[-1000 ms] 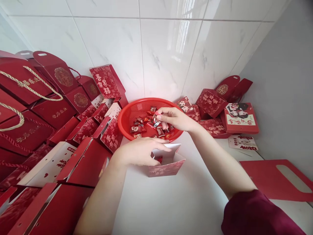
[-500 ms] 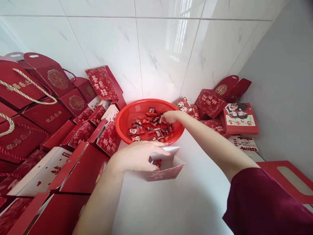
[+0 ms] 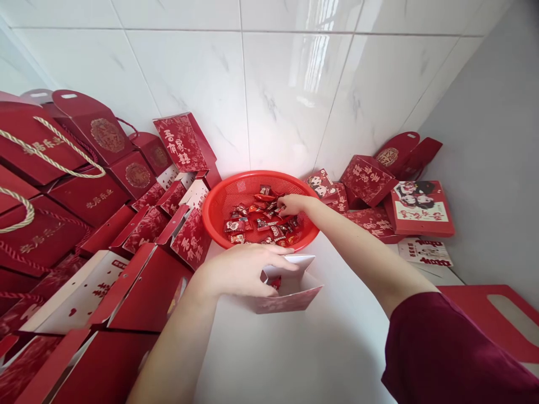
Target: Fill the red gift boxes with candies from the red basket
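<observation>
One angular card box (image 3: 288, 303) in left grip (image 3: 244, 270); right grip (image 3: 293, 205), amid candies (image 3: 234, 226): can't tell.

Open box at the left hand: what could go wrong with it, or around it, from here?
The left hand holds the open box at one end, so it might tip. The right hand reaches among loose wrapped sweets; one could slip over the basket's rim.

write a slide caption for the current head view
Left hand holding an open red box, right hand reaching among wrapped sweets in a red basket.
</observation>
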Motion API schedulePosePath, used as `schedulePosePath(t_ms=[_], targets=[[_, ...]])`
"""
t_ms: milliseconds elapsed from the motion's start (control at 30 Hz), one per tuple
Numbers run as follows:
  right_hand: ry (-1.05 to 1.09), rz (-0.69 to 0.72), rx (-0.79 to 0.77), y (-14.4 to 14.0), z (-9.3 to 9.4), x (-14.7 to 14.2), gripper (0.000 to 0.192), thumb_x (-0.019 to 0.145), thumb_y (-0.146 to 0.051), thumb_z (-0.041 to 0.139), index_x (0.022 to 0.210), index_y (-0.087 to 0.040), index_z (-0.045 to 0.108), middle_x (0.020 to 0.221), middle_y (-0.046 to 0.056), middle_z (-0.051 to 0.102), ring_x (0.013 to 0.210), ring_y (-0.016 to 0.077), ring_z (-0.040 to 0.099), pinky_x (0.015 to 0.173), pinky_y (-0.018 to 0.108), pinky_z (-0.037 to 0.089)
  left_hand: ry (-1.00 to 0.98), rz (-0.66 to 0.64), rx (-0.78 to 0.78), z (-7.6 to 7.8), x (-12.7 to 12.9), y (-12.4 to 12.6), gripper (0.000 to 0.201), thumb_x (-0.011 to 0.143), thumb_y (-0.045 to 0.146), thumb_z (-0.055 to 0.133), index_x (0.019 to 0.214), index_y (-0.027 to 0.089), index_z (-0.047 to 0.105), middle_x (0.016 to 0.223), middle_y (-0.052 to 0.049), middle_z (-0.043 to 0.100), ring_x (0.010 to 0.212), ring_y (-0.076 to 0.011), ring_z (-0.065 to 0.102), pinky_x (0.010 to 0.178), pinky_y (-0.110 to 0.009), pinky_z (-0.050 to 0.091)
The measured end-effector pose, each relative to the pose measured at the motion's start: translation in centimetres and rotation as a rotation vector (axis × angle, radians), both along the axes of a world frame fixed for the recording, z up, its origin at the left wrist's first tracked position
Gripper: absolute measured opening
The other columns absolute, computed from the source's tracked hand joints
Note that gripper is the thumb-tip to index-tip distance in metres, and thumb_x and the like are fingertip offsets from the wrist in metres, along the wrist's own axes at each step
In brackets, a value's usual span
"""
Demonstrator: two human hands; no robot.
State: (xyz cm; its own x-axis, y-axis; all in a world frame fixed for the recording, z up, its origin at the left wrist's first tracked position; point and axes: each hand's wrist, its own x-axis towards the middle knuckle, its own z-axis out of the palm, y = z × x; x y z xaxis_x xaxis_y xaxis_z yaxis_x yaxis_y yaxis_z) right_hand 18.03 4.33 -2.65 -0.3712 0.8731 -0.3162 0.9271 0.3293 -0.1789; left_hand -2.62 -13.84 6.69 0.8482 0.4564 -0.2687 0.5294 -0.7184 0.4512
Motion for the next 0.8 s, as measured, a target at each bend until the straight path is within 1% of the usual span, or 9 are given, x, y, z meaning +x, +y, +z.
schedulePosePath(t_ms=[100,167,200,267,333,367,467,567,800], targets=[[0.076,-0.009,-0.001,-0.7,0.4,-0.3,0.044,0.077,-0.031,0.079,0.114,-0.014,0.064,0.117,0.015,0.065,0.104,0.0278,0.063,0.091,0.041,0.05,-0.04,-0.017,-0.038,-0.1,-0.1,0.1,0.051,0.078,0.024,0.059,0.126,0.04,0.062,0.151,0.013,0.044,0.125,-0.0218,0.054,0.074,-0.021,0.051],[0.177,0.018,0.004,-1.1,0.9,-0.6,0.045,0.076,-0.033,0.078,0.116,-0.017,0.065,0.115,0.013,0.068,0.101,0.0269,0.065,0.087,0.034,0.051,-0.038,-0.007,-0.045,-0.1,-0.2,0.1,0.048,0.078,0.025,0.059,0.124,0.039,0.064,0.15,0.012,0.046,0.123,-0.0219,0.055,0.071,-0.021,0.05],[0.24,0.038,0.01,-1.3,1.2,-0.8,0.042,0.083,-0.038,0.072,0.12,-0.02,0.064,0.116,0.01,0.069,0.1,0.0242,0.065,0.085,0.03,0.052,-0.035,-0.002,-0.048,-0.1,-0.2,0.1,0.048,0.078,0.025,0.06,0.123,0.039,0.064,0.15,0.012,0.045,0.123,-0.0224,0.055,0.071,-0.021,0.05],[0.357,0.07,0.034,-1.3,1.8,-1.1,0.038,0.098,-0.046,0.046,0.129,-0.027,0.057,0.123,0.003,0.067,0.101,0.0171,0.066,0.083,0.025,0.052,-0.03,0.011,-0.05,-0.2,-0.2,0.1,0.048,0.078,0.026,0.06,0.124,0.04,0.064,0.151,0.011,0.044,0.124,-0.0237,0.054,0.073,-0.022,0.05],[0.421,0.062,0.073,-0.9,2.3,-1.3,0.043,0.105,-0.045,0.026,0.132,-0.026,0.054,0.127,0.002,0.065,0.104,0.0135,0.064,0.085,0.022,0.051,-0.025,0.02,-0.05,-0.2,-0.2,0.0,0.05,0.078,0.027,0.061,0.126,0.041,0.063,0.15,0.01,0.044,0.126,-0.0248,0.053,0.077,-0.023,0.05],[0.428,0.043,0.094,-0.5,2.5,-1.4,0.044,0.105,-0.042,0.025,0.129,-0.023,0.056,0.127,0.003,0.065,0.106,0.0138,0.063,0.088,0.023,0.05,-0.024,0.023,-0.049,-0.3,-0.2,0.0,0.05,0.078,0.027,0.061,0.126,0.041,0.062,0.15,0.009,0.045,0.126,-0.0251,0.053,0.079,-0.024,0.05],[0.377,-0.044,0.144,1.2,2.6,-1.6,0.032,0.102,-0.038,0.043,0.116,-0.016,0.063,0.123,0.008,0.065,0.109,0.0191,0.061,0.097,0.034,0.048,-0.026,0.023,-0.044,-0.3,-0.2,0.0,0.051,0.077,0.027,0.063,0.126,0.043,0.062,0.146,0.008,0.049,0.124,-0.0248,0.053,0.078,-0.024,0.049],[0.281,-0.131,0.153,2.8,2.0,-1.7,0.029,0.097,-0.037,0.056,0.115,-0.016,0.063,0.122,0.01,0.062,0.108,0.0224,0.061,0.095,0.044,0.05,-0.027,0.009,-0.032,-0.3,-0.2,0.0,0.051,0.078,0.028,0.062,0.127,0.043,0.061,0.143,0.008,0.052,0.12,-0.0237,0.056,0.073,-0.022,0.049],[0.112,-0.137,0.025,4.0,-0.8,-2.5,0.032,0.096,-0.035,0.058,0.121,-0.017,0.059,0.124,0.01,0.06,0.106,0.0221,0.061,0.091,0.043,0.053,-0.034,-0.019,-0.003,-0.3,-0.2,0.2,0.051,0.078,0.028,0.061,0.126,0.043,0.061,0.139,0.008,0.056,0.113,-0.0221,0.06,0.068,-0.022,0.047]])
